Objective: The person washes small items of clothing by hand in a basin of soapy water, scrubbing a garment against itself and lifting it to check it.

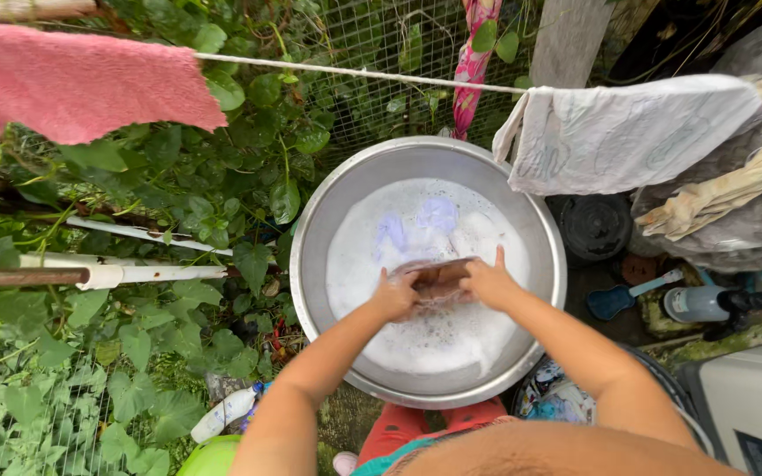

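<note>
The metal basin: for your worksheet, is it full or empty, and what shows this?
Partly full: white soapy foam covers the bottom of the metal basin, well below its rim. Both hands, left and right, grip a brownish cloth over it.

Dull brushed-metal basin (pixel 324 207) w/ frothy suds (pixel 451 339); fuzzy pink terry towel (pixel 72 84), smooth white cloth (pixel 628 137).

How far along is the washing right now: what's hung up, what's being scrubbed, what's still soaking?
Done: a pink towel and a white cloth already hang on the line. In hand: the left hand and right hand grip a brownish garment together over the suds in the metal basin. Left: bluish fabric lies in the foam; anything deeper under it is hidden.
</note>
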